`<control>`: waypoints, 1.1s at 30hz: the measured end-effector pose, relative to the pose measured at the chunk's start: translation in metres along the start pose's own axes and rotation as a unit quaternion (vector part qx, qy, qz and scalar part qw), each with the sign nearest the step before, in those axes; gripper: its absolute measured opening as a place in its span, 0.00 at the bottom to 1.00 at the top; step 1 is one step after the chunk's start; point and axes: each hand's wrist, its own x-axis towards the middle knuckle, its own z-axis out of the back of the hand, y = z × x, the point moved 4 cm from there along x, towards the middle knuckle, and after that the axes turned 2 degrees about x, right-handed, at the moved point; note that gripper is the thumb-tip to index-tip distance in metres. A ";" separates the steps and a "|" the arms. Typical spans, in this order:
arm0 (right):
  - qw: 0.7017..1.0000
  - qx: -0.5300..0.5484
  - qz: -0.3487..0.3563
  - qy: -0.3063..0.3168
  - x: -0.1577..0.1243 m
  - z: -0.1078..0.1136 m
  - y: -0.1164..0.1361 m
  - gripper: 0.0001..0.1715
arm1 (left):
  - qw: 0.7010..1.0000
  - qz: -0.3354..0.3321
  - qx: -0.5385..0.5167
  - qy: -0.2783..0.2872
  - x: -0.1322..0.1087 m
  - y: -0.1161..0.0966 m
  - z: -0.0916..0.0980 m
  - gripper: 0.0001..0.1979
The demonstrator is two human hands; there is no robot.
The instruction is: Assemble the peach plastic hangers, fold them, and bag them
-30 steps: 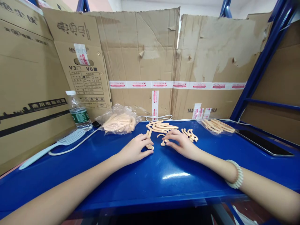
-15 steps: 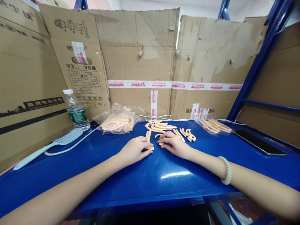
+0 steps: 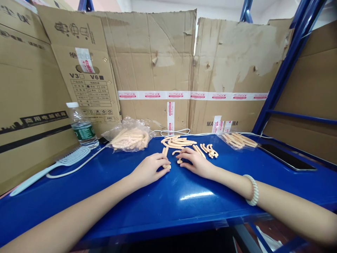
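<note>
Since a second ago the whole scene is sliding slightly left in the frame, and the right hand (image 3: 198, 164) is sitting a little differently, now exposing two straight sticks (image 3: 199, 151) behind its knuckles. Nearest, the glossy blue surface (image 3: 158, 211) is reflecting a white glare at lower centre. At centre, the left hand (image 3: 150, 168) is curling half closed, thumb and fingertips holding small pale pieces (image 3: 168, 167). The right hand is arching loosely over a small rounded piece (image 3: 179, 161); whether it is gripping it, I cannot tell. Light fingertip pressure, with the left steadying and the right turning pieces flat, is probably suiting such slim parts best. Just beyond, a thin curved piece (image 3: 177, 152) is lying by the right fingertips, and a cluster of short, hooked pieces (image 3: 210, 151) is resting right of centre. Farther back, a pile of smooth, matte, bowed strips (image 3: 179, 142) is lying between two crinkled clear bags (image 3: 129, 137), both holding more pale sticks. Creased, torn cardboard (image 3: 155, 63) is standing across the upper frame.
</note>
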 end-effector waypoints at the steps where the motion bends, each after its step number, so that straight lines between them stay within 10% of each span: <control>1: 1.000 0.002 -0.003 0.002 0.000 0.000 0.001 0.14 | 1.000 -0.001 0.001 0.002 0.000 0.000 0.000 0.09; 21: 0.998 -0.057 -0.011 0.006 0.007 -0.003 -0.001 0.13 | 1.000 0.013 -0.004 0.019 0.000 -0.001 0.000 0.08; 33: 0.982 -0.034 -0.070 0.174 -0.020 0.075 -0.025 0.23 | 0.999 0.030 0.002 0.022 -0.001 0.009 0.004 0.06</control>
